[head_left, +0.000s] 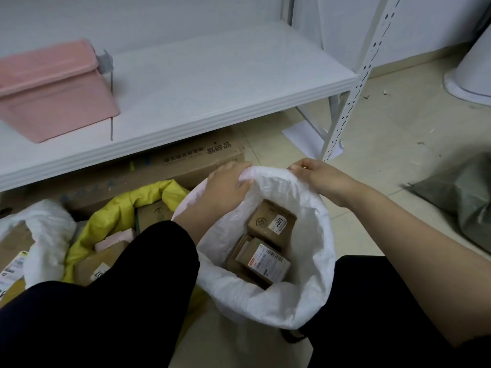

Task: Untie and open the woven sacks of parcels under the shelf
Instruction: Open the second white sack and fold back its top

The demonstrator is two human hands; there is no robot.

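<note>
Holding open white woven plastic sack (265,301), left hand (225,187) and right hand (316,176) both gripping its far rim | brown cardboard parcels (271,224) showing inside | yellow woven sack (119,208) lying open alongside | grey crumpled sack (457,197) looking unopened, hard to tell.

The fingertips of my right hand (310,173) are tucked out of sight at the rim of the white sack (313,261). The shelf (212,75) hides most of the cardboard box (186,166) beneath it; the pink bin (53,94) runs off the left edge.

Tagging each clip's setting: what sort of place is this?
Probably a parcel storage or sorting room: the left hand and right hand hold open a white woven sack of labelled cardboard parcels, a yellow sack of parcels lies beside it, and a white slotted-steel shelf stands behind them.
</note>
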